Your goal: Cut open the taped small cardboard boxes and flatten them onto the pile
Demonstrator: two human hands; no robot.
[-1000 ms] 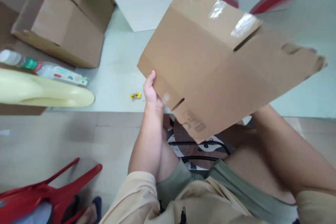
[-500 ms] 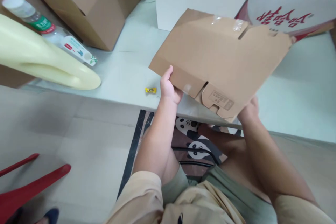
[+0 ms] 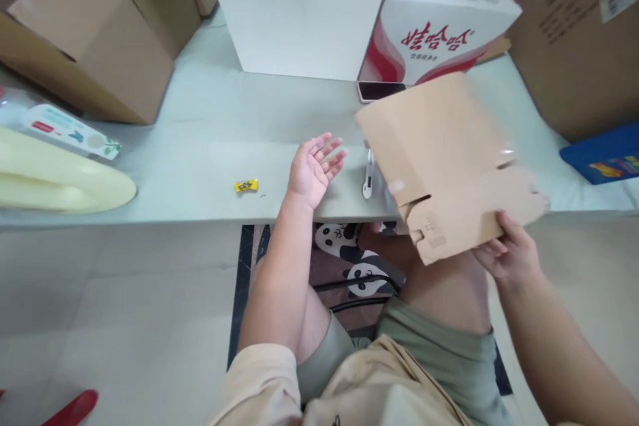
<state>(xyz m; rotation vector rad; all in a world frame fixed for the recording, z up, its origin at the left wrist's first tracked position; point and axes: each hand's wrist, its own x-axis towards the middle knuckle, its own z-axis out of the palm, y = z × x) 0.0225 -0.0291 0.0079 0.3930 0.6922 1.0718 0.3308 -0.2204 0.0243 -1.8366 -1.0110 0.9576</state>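
My right hand [image 3: 510, 254] grips the near edge of a flattened brown cardboard box [image 3: 444, 153], thumb on top and fingers beneath. The box is tilted over the front of the table, showing slots, a cut-out tab and bits of clear tape. Apart from it on the left, my left hand [image 3: 315, 170] is empty, its fingers spread and slightly curled above the table. Between that hand and the box lies a small white tool with a dark slot [image 3: 368, 174], perhaps a cutter. A small yellow wrapped packet [image 3: 246, 186] rests left of my left hand.
Along the back stand a white box [image 3: 299, 20], a white-and-red carton [image 3: 434, 33] and a dark-screened phone [image 3: 382, 91]. Brown boxes [image 3: 114, 40] are at the left, near a pale yellow curved object [image 3: 60, 176]. A big carton [image 3: 579, 46] and blue pack [image 3: 604, 156] stand right.
My left hand has let go of the cardboard. My right hand has carried it rightward, uncovering the small white tool. The view has turned to the right.
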